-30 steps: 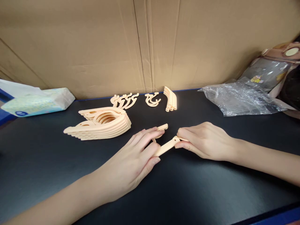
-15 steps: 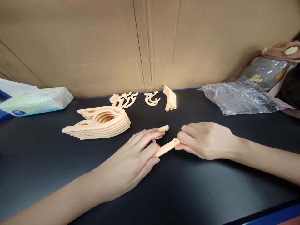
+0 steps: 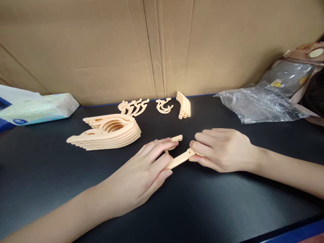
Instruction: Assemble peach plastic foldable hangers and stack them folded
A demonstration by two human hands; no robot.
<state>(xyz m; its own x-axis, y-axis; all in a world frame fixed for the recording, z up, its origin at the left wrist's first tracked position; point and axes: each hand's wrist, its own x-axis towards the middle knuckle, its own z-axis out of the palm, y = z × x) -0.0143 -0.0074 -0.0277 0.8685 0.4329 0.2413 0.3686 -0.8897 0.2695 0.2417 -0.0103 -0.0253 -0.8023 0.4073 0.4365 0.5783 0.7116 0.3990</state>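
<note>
My left hand [image 3: 145,170] is closed around a cream plastic hanger body [image 3: 181,159], most of it hidden under my fingers. One of its ends, with a small round hole, points right, and another end shows beyond my fingertips. My right hand [image 3: 222,150] is closed at the holed end, pinching a small cream piece that meets it; only a sliver of this piece shows. To the left of my hands lies a stack of similar hanger bodies [image 3: 118,138].
Behind are several cream hooks [image 3: 135,107], a smaller group of hooks [image 3: 164,106] and a bundle of curved strips [image 3: 184,106]. A tissue pack [image 3: 50,108] lies left. Right are a crumpled clear bag [image 3: 260,104] and a bottle [image 3: 286,74]. Cardboard [image 3: 101,50] stands along the back.
Almost nothing differs. My right hand has shifted very slightly at the holed end; my left hand keeps its hold.
</note>
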